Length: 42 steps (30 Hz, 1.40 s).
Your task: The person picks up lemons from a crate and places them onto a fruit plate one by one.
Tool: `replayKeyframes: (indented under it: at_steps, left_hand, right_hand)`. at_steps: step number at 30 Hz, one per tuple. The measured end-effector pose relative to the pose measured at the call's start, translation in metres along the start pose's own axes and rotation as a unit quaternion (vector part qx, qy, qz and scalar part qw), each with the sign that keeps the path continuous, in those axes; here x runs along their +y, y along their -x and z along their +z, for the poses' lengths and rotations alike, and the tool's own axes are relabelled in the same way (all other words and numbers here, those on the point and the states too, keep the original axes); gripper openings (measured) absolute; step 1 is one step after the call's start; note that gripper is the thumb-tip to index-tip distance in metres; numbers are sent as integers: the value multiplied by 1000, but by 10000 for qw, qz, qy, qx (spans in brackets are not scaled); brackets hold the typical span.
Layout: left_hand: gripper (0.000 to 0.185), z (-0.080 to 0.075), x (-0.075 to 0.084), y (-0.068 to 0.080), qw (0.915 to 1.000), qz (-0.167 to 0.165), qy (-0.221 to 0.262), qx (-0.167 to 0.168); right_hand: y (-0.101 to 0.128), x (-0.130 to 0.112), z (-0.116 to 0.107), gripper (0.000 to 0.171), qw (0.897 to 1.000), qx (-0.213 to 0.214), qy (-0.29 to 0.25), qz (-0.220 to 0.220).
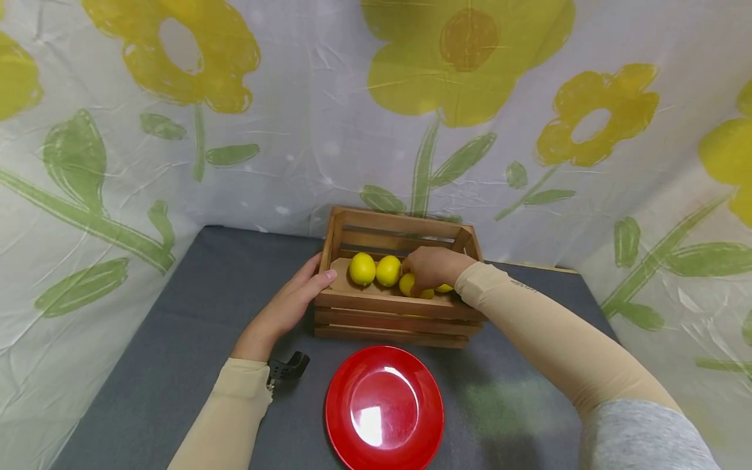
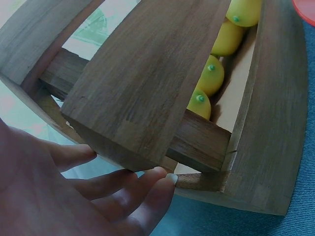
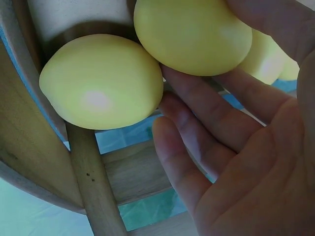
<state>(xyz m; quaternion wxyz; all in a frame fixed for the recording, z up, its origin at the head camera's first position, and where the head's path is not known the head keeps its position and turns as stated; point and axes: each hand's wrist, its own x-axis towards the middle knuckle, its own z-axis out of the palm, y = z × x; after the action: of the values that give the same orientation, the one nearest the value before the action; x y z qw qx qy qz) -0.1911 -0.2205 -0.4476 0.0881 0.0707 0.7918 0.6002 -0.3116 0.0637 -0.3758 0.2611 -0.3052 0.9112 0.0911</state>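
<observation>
- Crate [image 1: 399, 320]: standing on the dark table [image 1: 176, 339] in the centre of the head frame, opening upward, showing slatted wooden sides.
- Lemons [image 1: 361, 269]: lying in a row inside the crate, numbering four; showing two free of the hands towards the left of the row.
- Right hand [image 1: 437, 264]: reaching into the crate from the right of the head frame, gripping the third lemon [image 1: 408, 285] between thumb and fingers; in the right wrist view, supporting it from below at upper centre, extending the lower fingers close to its neighbour.
- Fourth lemon [image 3: 101, 81]: lying left of the held one in the right wrist view, near the wooden end; peeking out partly covered in the head view.
- Left hand [image 1: 288, 303]: gripping the crate at its left end, laying the thumb over the rim and the fingers along the outside; showing at lower left of the left wrist view.
- Plate [image 1: 382, 405]: lying at bottom centre of the head frame, near the crate's front, shining red.
- Strap [image 1: 289, 367]: jutting out black beside the left wrist.
- Beige sleeves [image 1: 523, 320]: covering both forearms; meeting grey cloth [image 1: 646, 431] at lower right.
- Backdrop [image 1: 305, 130]: hanging across the upper frame, showing yellow flowers and green leaves.
</observation>
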Motion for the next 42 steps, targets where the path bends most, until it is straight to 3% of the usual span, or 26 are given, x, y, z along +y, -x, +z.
replayKeyframes:
  at_steps: [13, 20, 27, 35, 42]
  left_hand:
    - [86, -1, 0, 1, 10000, -31, 15, -6]
    - [86, 0, 5, 0, 10000, -57, -6, -54]
    - [85, -1, 0, 0, 10000, -13, 9, -39]
    - [84, -14, -4, -1, 10000, -10, -11, -14]
    - [83, -21, -8, -2, 10000, -49, -30, 15]
  right_hand:
    - [9, 3, -7, 57, 9995, 204, -211, 139]
    - [34, 3, -24, 55, 9977, 582, -279, 208]
    - [59, 0, -38, 54, 9950, 863, -452, 212]
    - [77, -8, -46, 48, 9922, 1234, -151, -37]
    - [100, -19, -51, 54, 9888, 1402, -505, -71]
